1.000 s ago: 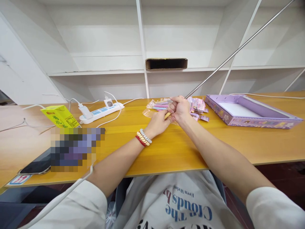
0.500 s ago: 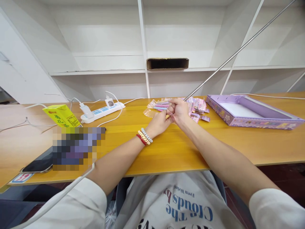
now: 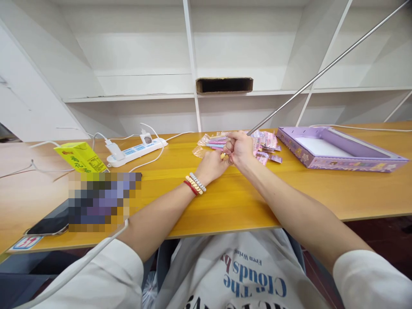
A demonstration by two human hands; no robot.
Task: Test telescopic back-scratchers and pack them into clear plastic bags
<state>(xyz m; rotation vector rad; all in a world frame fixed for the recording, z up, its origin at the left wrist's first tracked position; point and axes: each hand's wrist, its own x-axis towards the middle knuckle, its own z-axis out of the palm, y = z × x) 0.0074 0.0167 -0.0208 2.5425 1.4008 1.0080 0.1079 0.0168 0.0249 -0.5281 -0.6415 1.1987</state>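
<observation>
A long, thin metal rod (image 3: 315,78) runs from my hands up past the top right corner. Its lower end is hidden in my grip. My right hand (image 3: 240,148) is closed around the rod. Just left of and below it, my left hand (image 3: 213,166) is closed too, pressed against the right. A small yellowish piece (image 3: 223,156) shows between the hands; whether it belongs to the rod I cannot tell. Behind the hands lie several pink and purple small packets (image 3: 268,141) and a clear plastic wrapper (image 3: 200,150).
A shallow purple box (image 3: 350,163) lies at the right. At the left are a white power strip (image 3: 137,152) with plugs and cables, a yellow carton (image 3: 82,158) and a dark phone (image 3: 48,221). White shelves (image 3: 128,98) stand behind, holding a cardboard box (image 3: 224,85).
The view has shifted very slightly, and the rod with it. Both hands keep nearly the same place and grip; a little more of the yellowish piece seems to show.
</observation>
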